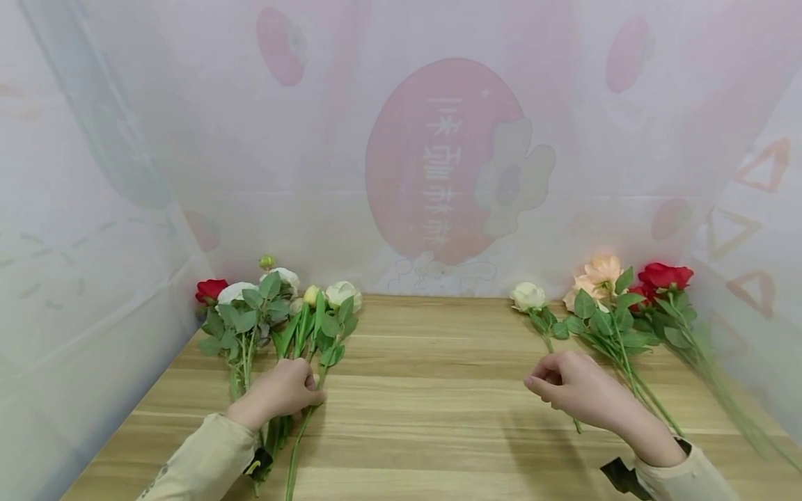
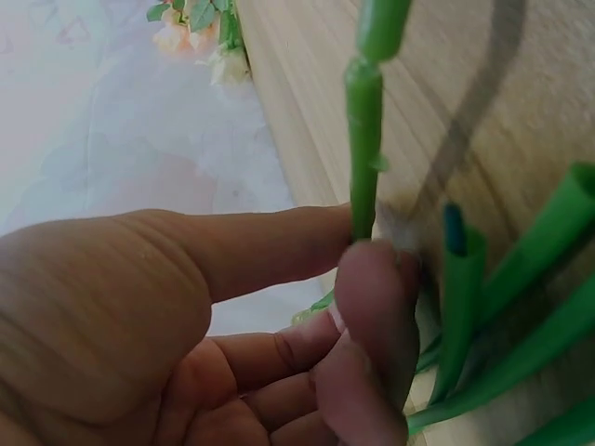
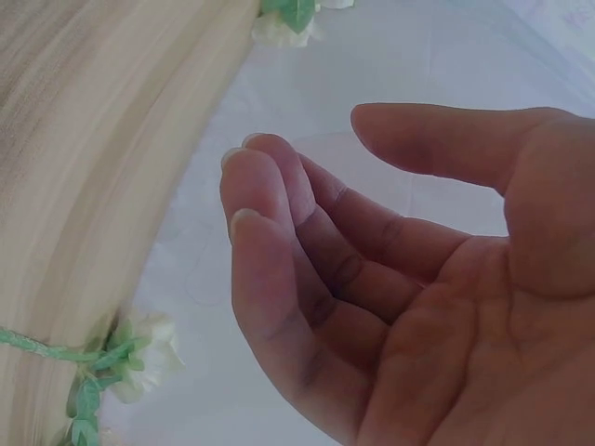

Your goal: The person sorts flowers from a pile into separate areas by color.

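Note:
Thumb and index finger of my left hand (image 1: pixel 283 391) pinch the green stem (image 2: pixel 365 153) of a white rose (image 1: pixel 339 293) at the right side of the left flower group. Just beside that hand are the stems of a yellow tulip (image 1: pixel 311 296) and several white flowers (image 1: pixel 237 292). My right hand (image 1: pixel 585 391) is held over the table on the other side, fingers loosely bent and thumb apart, with nothing in it. Nearest to it lies another white rose (image 1: pixel 528 297), whose stem passes behind the fingers in the head view.
Peach flowers (image 1: pixel 603 275) and red roses (image 1: pixel 666 276) lie at the right, their long stems pointing toward me. A red rose (image 1: pixel 210 290) is at the far left. Printed white cloth (image 1: pixel 326 229) walls the wooden table (image 1: pixel 432 390) at the back and sides.

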Motion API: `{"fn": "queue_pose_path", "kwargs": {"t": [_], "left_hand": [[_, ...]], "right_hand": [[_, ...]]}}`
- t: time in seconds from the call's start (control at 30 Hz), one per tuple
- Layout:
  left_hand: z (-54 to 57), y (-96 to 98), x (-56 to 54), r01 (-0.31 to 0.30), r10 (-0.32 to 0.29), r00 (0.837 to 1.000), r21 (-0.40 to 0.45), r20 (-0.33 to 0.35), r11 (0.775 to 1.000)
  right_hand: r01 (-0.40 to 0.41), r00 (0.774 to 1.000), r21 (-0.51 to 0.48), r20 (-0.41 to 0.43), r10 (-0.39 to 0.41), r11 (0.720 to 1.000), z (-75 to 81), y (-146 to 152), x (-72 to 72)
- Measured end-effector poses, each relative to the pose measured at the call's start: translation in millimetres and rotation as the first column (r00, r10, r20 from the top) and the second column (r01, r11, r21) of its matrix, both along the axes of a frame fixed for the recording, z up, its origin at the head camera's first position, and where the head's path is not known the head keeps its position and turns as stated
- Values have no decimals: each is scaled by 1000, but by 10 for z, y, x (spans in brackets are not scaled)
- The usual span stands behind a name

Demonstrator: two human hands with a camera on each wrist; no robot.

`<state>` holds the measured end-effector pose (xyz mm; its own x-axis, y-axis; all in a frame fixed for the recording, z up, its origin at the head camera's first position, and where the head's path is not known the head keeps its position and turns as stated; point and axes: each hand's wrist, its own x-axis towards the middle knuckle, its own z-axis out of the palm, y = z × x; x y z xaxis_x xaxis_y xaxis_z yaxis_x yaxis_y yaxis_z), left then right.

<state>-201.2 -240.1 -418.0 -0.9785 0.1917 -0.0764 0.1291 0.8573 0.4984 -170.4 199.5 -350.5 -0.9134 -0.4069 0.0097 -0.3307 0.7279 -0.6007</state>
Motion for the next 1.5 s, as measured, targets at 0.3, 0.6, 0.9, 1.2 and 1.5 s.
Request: {"fn": "queue_pose_path", "kwargs": {"t": [0.3,0.6,0.9,1.2,1.5], "left_hand": [[-11,-9,-8,10,-10,1000,30,7,1000],[-8,-16,-18,31,-31,1000,29,-2,999],[0,-8,-5,29,-28,1000,12,-8,1000],[11,-1,12,50,-49,998,32,-32,998],[27,27,34,59,-57,996,32,-62,998]], "right_hand": [[-4,1000,12,-12,5,1000,-13,1,-6],[-1,1000,20,-22,1,1000,-24,-2,-1],[-2,1000,20,-22,2,1000,-25,-5,8],[-8,1000,18,-16,8,1000,-29,-4,5],[-7,1000,17,-15,7,1000,-30,-11,7]]}}
